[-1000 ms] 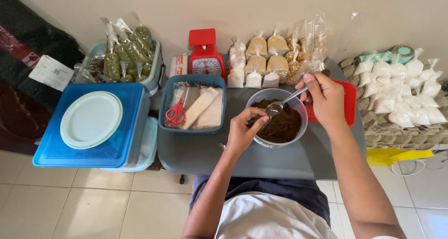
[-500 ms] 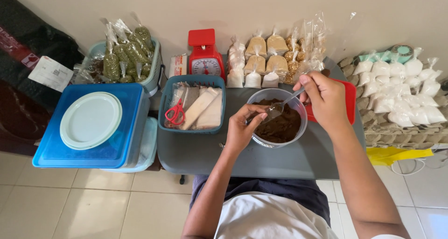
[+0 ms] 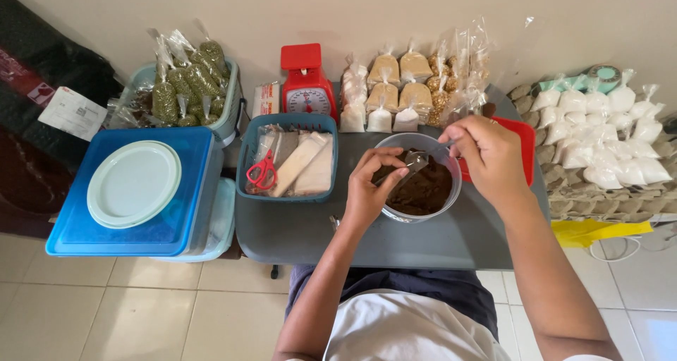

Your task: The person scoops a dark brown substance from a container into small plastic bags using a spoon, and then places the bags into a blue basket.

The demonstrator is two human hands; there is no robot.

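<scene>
A clear round bowl (image 3: 451,192) of dark brown powder (image 3: 427,195) stands on the grey table (image 3: 296,230) in front of me. My right hand (image 3: 490,156) is above the bowl's right rim. It holds a metal spoon (image 3: 415,162) whose scoop points left, low over the powder. My left hand (image 3: 368,195) rests at the bowl's left rim. Its fingers are pinched around what looks like a small clear bag (image 3: 389,172), right at the spoon's tip. The bag is hard to make out.
A blue basket (image 3: 285,192) holds red scissors (image 3: 262,172) and flat packets. Behind stand a red kitchen scale (image 3: 305,86) and tied bags of tan grains (image 3: 398,86). Left are a blue lidded bin (image 3: 134,192) and green-filled bags (image 3: 187,79). White bags on egg trays (image 3: 606,142) lie right.
My right hand has lowered the spoon from above the bowl down and left, to the fingers of my left hand. The left hand has closed in on the spoon's tip.
</scene>
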